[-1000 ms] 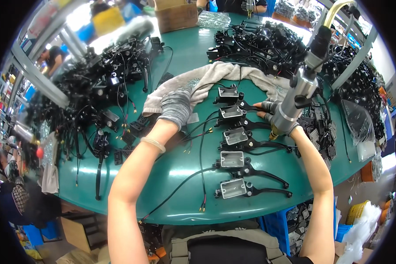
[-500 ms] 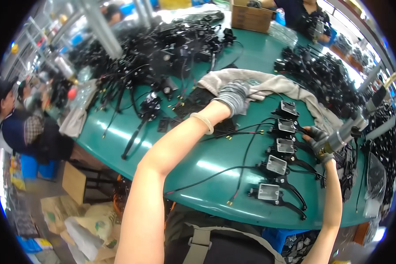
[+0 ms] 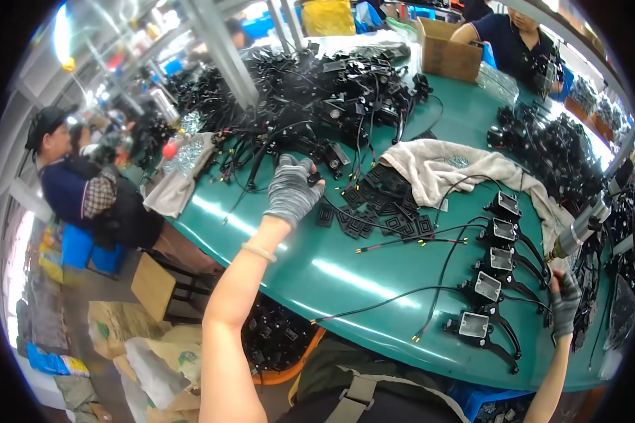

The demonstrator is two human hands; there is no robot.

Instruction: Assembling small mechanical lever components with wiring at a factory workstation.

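My left hand [image 3: 293,189], in a grey fingerless glove, closes around a black brake lever assembly that it mostly covers, just in front of the large pile. To the right stands a row of several brake lever assemblies [image 3: 488,285], their rectangular metal reservoirs open upward, with levers pointing right and cables trailing left. My right hand [image 3: 564,303], also gloved, is beside the lever ends with its fingers curled. Whatever lies in those fingers is hidden. Just above it hangs a silver powered screwdriver [image 3: 578,236], apart from the open reservoirs.
A large heap of black lever assemblies [image 3: 310,99] covers the far left. Flat black rubber pieces [image 3: 377,208] lie mid-table by a grey towel [image 3: 430,166] bearing small screws. Another heap [image 3: 550,144] and a cardboard box [image 3: 448,53] are farther back. Co-workers sit left and far right.
My left hand has moved left from the towel to the lever assembly near the heap. My right hand has drawn back slightly, below the screwdriver. The whole view has shifted.
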